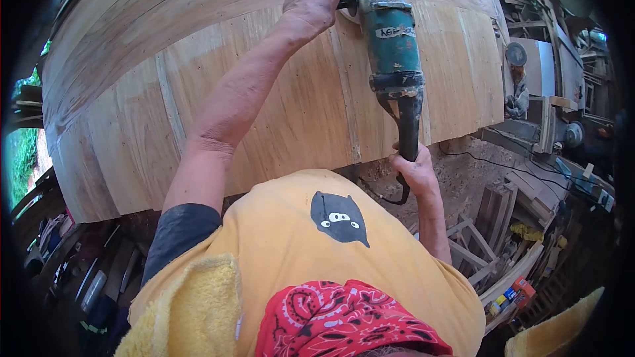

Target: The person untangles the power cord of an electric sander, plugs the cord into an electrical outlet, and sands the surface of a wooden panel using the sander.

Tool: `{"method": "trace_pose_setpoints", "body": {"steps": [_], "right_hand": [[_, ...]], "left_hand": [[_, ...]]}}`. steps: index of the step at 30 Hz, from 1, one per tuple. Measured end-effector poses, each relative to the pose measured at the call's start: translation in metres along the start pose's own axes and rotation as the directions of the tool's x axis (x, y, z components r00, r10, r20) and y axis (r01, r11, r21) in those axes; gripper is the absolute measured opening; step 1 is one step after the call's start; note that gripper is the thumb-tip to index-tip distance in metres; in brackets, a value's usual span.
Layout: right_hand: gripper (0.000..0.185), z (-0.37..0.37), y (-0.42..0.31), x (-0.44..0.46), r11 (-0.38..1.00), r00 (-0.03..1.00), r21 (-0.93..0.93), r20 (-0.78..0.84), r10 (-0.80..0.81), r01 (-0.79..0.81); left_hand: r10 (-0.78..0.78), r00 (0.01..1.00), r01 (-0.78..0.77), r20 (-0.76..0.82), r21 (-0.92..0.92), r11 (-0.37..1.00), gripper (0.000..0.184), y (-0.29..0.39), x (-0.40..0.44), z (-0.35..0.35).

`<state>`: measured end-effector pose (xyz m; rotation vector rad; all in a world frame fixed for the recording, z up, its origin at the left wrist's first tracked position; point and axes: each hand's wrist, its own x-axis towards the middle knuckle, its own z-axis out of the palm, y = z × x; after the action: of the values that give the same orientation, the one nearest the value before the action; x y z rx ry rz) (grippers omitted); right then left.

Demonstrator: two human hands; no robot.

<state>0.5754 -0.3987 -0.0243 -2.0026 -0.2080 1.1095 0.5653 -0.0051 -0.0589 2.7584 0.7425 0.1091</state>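
A worn teal angle grinder [395, 43] with a handwritten label lies over a large curved wooden panel [264, 92]. My left hand [311, 12] is closed around its black side handle, near the gear head. Farther down, my right hand [417, 169] wraps the black rear handle, and a cord hangs below it. Only a pale edge of the disc shows beside the head, against the wood; the rest is hidden underneath. Long seams run between the panel's boards, and part of the surface looks smoother and paler.
Timber scraps and a wooden frame [473, 244] stand on the ground at right. A cable [483, 160] runs across there toward a cluttered bench with tools. Stacked wood and assorted items lie at lower left. A yellow towel [198, 304] hangs on my shoulder.
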Motion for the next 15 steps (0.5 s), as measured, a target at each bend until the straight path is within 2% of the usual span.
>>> {"method": "trace_pose_setpoints", "body": {"steps": [4,9,12,15], "right_hand": [[0.023,-0.035,0.014,0.012,0.997,0.998,0.061,-0.041,-0.049,0.051],[0.022,-0.012,0.008,0.005,0.997,0.999,0.07,-0.024,-0.043,0.045],[0.026,0.014,0.01,-0.002,1.0,0.999,-0.014,0.049,-0.005,0.006],[0.03,0.041,-0.001,-0.005,0.993,0.988,-0.111,0.146,0.043,-0.027]], "left_hand": [[0.099,0.994,-0.099,0.034,-0.004,0.995,0.024,0.048,0.042,0.013],[0.119,0.993,-0.119,-0.004,0.005,0.993,0.02,0.034,0.039,0.012],[0.03,0.999,-0.03,-0.02,0.02,0.999,0.017,0.0,0.0,-0.001],[-0.111,0.988,0.116,-0.104,0.042,0.992,0.016,-0.049,-0.05,-0.005]]}}
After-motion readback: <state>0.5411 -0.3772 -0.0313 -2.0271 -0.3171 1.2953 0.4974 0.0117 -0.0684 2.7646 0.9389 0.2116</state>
